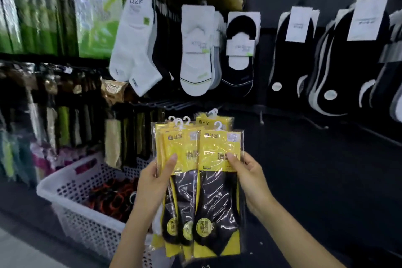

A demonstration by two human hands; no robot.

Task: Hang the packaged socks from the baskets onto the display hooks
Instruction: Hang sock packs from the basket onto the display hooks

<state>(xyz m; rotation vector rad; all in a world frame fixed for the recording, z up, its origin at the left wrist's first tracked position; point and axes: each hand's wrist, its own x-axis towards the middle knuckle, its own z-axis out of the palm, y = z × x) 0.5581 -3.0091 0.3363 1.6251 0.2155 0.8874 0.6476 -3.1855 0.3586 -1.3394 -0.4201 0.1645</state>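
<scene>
Basket (71, 193): white perforated plastic, low and to the left of the yellow packs, with dark and orange goods inside; it sits well apart from the hooks, so each batch has to be carried up.
Left hand (155, 183): closed on the left stack of yellow packs (180, 159), thumb across the yellow card, fingers behind; several packs are fanned here, their white plastic hangers (179, 122) bunched at the top.
Right hand (250, 178): closed on the front pack (219, 154), thumb on the card, holding it just right of the stack and touching it.
Step in hand: by my judgement, peeling one pack off the bundle ready for hanging.
Doing it well: keep the left grip firm so the fan does not slip; slide the front pack sideways until its hanger is free of the others, then lift it by the card, not by the loose film.
Empty hooks (261, 115): dark prongs up and to the right of the packs, below the hung black socks (239, 54); blurred, so I cannot tell how many.
Risk: tangled hangers may drag a second pack along.
</scene>
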